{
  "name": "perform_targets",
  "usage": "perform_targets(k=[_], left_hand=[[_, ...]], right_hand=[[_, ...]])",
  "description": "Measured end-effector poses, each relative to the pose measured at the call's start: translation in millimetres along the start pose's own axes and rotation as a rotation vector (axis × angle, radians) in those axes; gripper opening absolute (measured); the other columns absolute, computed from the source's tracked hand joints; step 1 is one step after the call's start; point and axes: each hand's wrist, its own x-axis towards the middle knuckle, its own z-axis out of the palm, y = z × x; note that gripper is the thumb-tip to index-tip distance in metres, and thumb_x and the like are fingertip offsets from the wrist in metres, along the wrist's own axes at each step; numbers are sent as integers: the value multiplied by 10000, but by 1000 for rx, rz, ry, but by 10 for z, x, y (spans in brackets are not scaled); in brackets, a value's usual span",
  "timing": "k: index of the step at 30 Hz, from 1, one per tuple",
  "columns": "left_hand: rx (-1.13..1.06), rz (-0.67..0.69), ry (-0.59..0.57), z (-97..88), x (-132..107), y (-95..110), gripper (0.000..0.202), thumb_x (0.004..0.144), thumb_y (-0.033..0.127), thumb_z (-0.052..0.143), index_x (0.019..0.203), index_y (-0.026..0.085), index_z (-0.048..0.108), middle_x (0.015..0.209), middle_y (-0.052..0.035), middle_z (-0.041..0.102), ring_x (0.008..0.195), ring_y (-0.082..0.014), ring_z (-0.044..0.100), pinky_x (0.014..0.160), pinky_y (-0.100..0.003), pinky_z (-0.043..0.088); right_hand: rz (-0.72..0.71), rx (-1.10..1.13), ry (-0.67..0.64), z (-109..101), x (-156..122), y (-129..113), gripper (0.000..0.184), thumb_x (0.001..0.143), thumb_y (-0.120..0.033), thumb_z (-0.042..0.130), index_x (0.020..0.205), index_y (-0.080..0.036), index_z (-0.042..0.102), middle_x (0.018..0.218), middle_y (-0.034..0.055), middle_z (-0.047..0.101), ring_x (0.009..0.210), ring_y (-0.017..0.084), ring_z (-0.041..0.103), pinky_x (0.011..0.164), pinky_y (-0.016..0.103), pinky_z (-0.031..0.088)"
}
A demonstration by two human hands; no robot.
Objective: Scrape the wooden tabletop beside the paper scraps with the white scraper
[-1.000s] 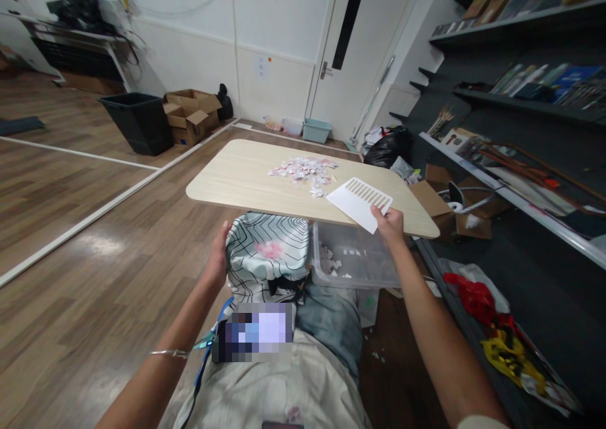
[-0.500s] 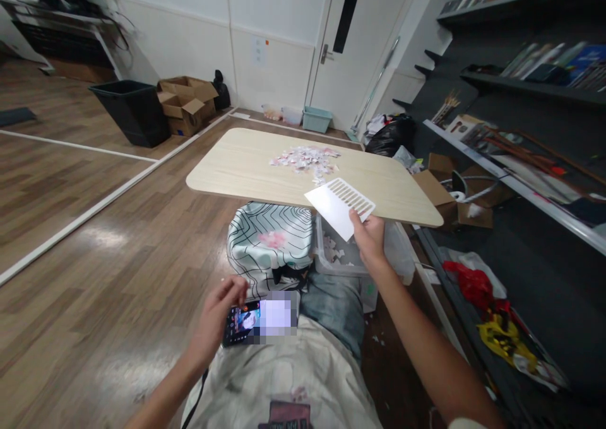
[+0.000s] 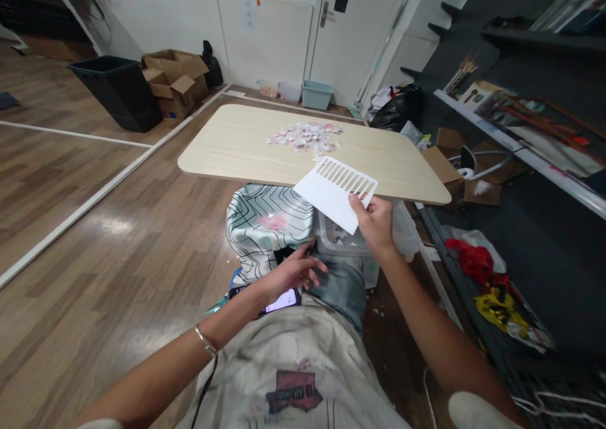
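Note:
My right hand [image 3: 376,224] pinches a white sheet [image 3: 326,197] with a row of slots cut along one side. The sheet is held tilted over the near edge of a pale wooden tabletop [image 3: 227,145]. On that top lies a pile of small white and pink paper scraps [image 3: 305,137]. My left hand [image 3: 298,270] hovers over my lap with its fingers apart; a small dark shape by its fingertips is unclear. Below that wrist rests a lit phone [image 3: 283,300], partly covered by my forearm. A patterned cloth [image 3: 272,217] with a pink stain hangs just ahead.
A clear plastic bin [image 3: 402,230] with scraps in it stands under the table's right side. Dark shelving [image 3: 530,221] runs along the right. Further off are a black trash bin [image 3: 118,94], cardboard boxes [image 3: 175,79] and a light-blue basket [image 3: 316,94].
My left hand has moved right and forward from the phone's left side, past the phone. My right hand still holds the slotted sheet, now turned flatter. The view has tipped down slightly.

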Motion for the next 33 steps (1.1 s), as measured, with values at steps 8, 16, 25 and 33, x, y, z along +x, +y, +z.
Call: perform_targets(k=[8,16,25,33], left_hand=[[-43,-60,-59,20,-178,269,753,960,158,776,1634,229,448,1010,-76,832,703,-163,778,574,-203,535],[-101,-116,-99,41,-152,372,165,1023,228,708,1179,214,655,987,-69,815,711,-152,749,598,-211,540],[100,-108,-36,137,-169,385,325,959,306,830,1190,213,619,980,-39,808,703,-134,734,620,-217,538],[486,39,13,197,-149,378,469,923,508,865,1166,167,654,1046,-73,801,718,-140,713,624,-250,499]], right_hand=[[3,-27,108,-207,28,315,542,851,-683,770,668,-214,569,643,-8,514,628,128,463,541,248,363],[-45,-166,122,-324,-246,265,579,960,-761,654,777,-213,615,633,-22,505,617,141,466,577,278,388],[-174,-645,282,-297,-573,432,518,1104,-625,443,982,-197,709,842,145,746,819,287,725,732,358,506],[-215,-750,433,-271,-664,574,511,1124,-584,388,971,-211,702,829,154,748,815,289,746,717,358,508]])
